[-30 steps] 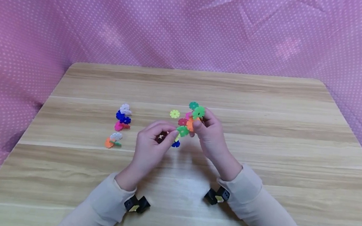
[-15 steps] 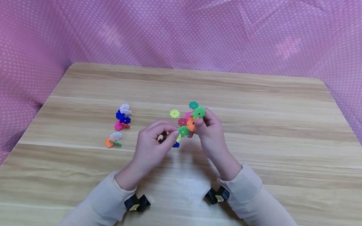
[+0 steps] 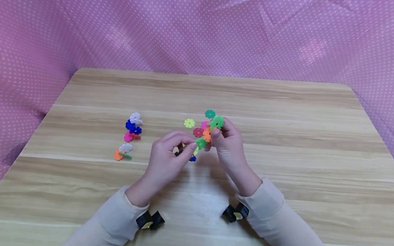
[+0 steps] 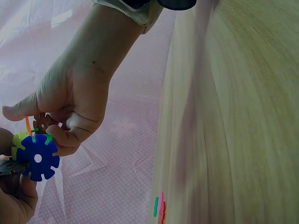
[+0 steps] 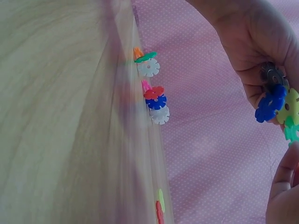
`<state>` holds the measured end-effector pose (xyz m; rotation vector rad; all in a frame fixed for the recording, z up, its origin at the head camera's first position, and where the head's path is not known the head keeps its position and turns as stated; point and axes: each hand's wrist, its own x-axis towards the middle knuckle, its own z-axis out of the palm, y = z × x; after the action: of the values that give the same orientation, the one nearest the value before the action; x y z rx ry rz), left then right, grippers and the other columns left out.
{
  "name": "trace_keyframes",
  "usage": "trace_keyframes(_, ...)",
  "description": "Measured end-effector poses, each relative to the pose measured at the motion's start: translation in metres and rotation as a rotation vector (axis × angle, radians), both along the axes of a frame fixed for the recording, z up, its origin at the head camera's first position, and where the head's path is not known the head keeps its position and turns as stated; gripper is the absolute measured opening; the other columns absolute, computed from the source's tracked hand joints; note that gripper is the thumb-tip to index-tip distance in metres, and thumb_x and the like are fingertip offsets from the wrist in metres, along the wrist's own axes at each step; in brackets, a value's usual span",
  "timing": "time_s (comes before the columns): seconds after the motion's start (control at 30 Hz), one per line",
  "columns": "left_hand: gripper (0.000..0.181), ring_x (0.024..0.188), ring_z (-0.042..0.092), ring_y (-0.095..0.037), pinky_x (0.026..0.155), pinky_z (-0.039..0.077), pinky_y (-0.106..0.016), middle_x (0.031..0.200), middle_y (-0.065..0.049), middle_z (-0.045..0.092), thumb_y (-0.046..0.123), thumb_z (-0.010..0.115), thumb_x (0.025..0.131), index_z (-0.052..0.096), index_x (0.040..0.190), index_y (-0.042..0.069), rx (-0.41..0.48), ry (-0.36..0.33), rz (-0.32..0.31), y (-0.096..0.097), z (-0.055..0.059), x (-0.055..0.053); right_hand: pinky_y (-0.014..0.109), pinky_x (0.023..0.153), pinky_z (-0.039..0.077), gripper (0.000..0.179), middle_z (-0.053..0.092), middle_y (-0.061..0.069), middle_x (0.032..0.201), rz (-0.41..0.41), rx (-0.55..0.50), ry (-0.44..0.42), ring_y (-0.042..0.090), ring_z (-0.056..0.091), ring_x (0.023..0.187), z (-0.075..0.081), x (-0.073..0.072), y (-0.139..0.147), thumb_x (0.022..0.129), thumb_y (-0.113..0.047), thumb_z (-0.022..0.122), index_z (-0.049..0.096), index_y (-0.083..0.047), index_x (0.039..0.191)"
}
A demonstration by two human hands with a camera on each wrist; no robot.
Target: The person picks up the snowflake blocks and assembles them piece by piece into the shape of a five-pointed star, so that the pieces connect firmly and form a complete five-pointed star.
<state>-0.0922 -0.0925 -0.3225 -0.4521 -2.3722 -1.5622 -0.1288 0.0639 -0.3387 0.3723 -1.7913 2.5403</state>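
Both hands hold a cluster of notched, flower-shaped plastic discs above the table's middle. My left hand [image 3: 167,155] pinches its lower end, beside a green disc [image 3: 201,143]. A blue disc [image 5: 271,103], a yellow disc [image 5: 290,107] and a dark disc [image 5: 273,74] sit by the left fingers in the right wrist view. My right hand [image 3: 231,148] grips the upper end, its thumb against an orange disc [image 3: 207,134], with a bright green disc [image 3: 217,122] above. A brown disc [image 4: 43,122] shows beneath the right hand in the left wrist view. How the discs interlock is partly hidden by fingers.
Behind the hands lie yellow [image 3: 189,123], teal [image 3: 210,113], red [image 3: 198,132] and pink discs, the pink one partly covered. Two joined groups lie to the left: a white, blue and pink group [image 3: 134,127] and an orange, white and green group [image 3: 123,152]. Pink dotted cloth surrounds the wooden table [image 3: 307,121].
My left hand has shifted slightly right, closer to the right hand, with the green disc. The dark disc under its fingers shows less in the head view. The right hand stays nearly still.
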Motion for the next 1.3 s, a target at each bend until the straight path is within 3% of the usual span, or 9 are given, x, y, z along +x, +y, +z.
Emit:
trace_keyframes(0.33, 0.005, 0.073, 0.054, -0.009, 0.061, 0.050, -0.025, 0.091, -0.002, 0.066, 0.008, 0.066, 0.085, 0.070, 0.085, 0.005, -0.005, -0.006, 0.001, 0.001, 0.001, 0.001, 0.019, 0.049, 0.047, 0.046, 0.058, -0.002, 0.081, -0.056, 0.023, 0.000, 0.009, 0.052, 0.058, -0.003, 0.001, -0.003, 0.067, -0.056, 0.066, 0.061, -0.017, 0.091)
trace_keyframes(0.63, 0.004, 0.073, 0.053, -0.009, 0.060, 0.049, -0.024, 0.089, -0.004, 0.066, 0.005, 0.065, 0.084, 0.068, 0.083, 0.004, -0.013, 0.010, 0.009, 0.003, 0.001, 0.000, 0.019, 0.049, 0.046, 0.046, 0.058, 0.004, 0.084, -0.045, 0.029, -0.050, 0.009, 0.051, 0.059, -0.004, 0.003, -0.006, 0.066, -0.054, 0.070, 0.062, -0.018, 0.094)
trace_keyframes(0.83, 0.005, 0.079, 0.055, -0.010, 0.068, 0.052, -0.022, 0.088, -0.005, 0.065, 0.000, 0.062, 0.084, 0.065, 0.081, 0.003, 0.004, -0.014, 0.021, 0.006, 0.000, 0.001, 0.020, 0.047, 0.045, 0.042, 0.060, -0.001, 0.079, -0.063, 0.020, -0.066, 0.008, 0.050, 0.057, -0.008, 0.004, -0.012, 0.067, -0.050, 0.072, 0.061, -0.018, 0.090)
trace_keyframes(0.97, 0.006, 0.080, 0.056, -0.010, 0.070, 0.053, -0.023, 0.088, -0.006, 0.064, -0.001, 0.062, 0.083, 0.064, 0.080, 0.003, 0.009, -0.020, 0.019, 0.006, -0.001, 0.001, 0.020, 0.046, 0.044, 0.048, 0.062, -0.003, 0.080, -0.079, 0.029, -0.082, 0.008, 0.050, 0.058, -0.010, 0.003, -0.014, 0.066, -0.052, 0.073, 0.061, -0.014, 0.091)
trace_keyframes(1.07, 0.005, 0.078, 0.055, -0.011, 0.068, 0.052, -0.023, 0.088, -0.005, 0.064, 0.001, 0.062, 0.084, 0.064, 0.081, 0.004, 0.004, -0.074, 0.009, 0.005, 0.000, -0.001, 0.019, 0.050, 0.047, 0.054, 0.062, -0.003, 0.085, -0.067, 0.064, -0.092, 0.008, 0.053, 0.063, -0.011, 0.004, -0.012, 0.073, -0.050, 0.068, 0.059, -0.004, 0.100)
trace_keyframes(1.13, 0.005, 0.077, 0.054, -0.013, 0.067, 0.051, -0.023, 0.088, -0.005, 0.064, 0.003, 0.062, 0.084, 0.065, 0.081, 0.004, 0.008, -0.141, 0.004, 0.003, 0.001, -0.002, 0.020, 0.056, 0.050, 0.053, 0.061, -0.002, 0.085, -0.042, 0.082, -0.103, 0.008, 0.055, 0.067, -0.012, 0.006, -0.008, 0.084, -0.045, 0.061, 0.056, 0.002, 0.106)
trace_keyframes(1.2, 0.005, 0.076, 0.053, -0.014, 0.065, 0.049, -0.022, 0.088, -0.005, 0.064, 0.005, 0.062, 0.085, 0.066, 0.083, 0.005, 0.020, -0.218, 0.002, 0.000, 0.002, -0.004, 0.021, 0.064, 0.052, 0.046, 0.061, -0.003, 0.087, 0.004, 0.090, -0.109, 0.008, 0.057, 0.072, -0.013, 0.007, -0.003, 0.094, -0.037, 0.052, 0.053, 0.006, 0.111)
trace_keyframes(1.3, 0.005, 0.075, 0.053, -0.017, 0.063, 0.047, -0.023, 0.087, -0.005, 0.064, 0.007, 0.062, 0.086, 0.067, 0.085, 0.006, 0.043, -0.314, 0.000, -0.003, 0.004, -0.006, 0.024, 0.075, 0.053, 0.029, 0.063, 0.002, 0.094, 0.086, 0.049, -0.121, 0.010, 0.060, 0.081, -0.013, 0.008, 0.002, 0.097, -0.021, 0.047, 0.054, 0.002, 0.113)
